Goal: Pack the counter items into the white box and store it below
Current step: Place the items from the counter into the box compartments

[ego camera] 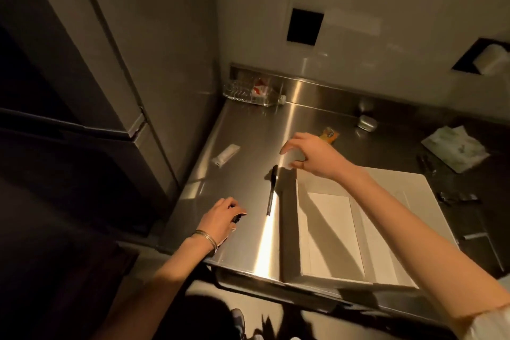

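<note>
The open white box [386, 182] sits on the steel counter [248, 130], with a white sheet lying flat inside. A black pen [271, 192] lies on the counter just left of the box. My left hand [220, 219] rests near the counter's front left and grips a small dark object. My right hand [311, 154] hovers above the box's far left corner, fingers spread and holding nothing. A small white tube [226, 154] lies further left. An orange packet [329, 135] shows just behind my right hand.
A clear plastic bottle [255, 94] lies at the back left. A small metal object [366, 121] stands by the backsplash. A greenish cloth [455, 150] and dark small items [458, 197] lie right of the box. A tall dark cabinet stands on the left.
</note>
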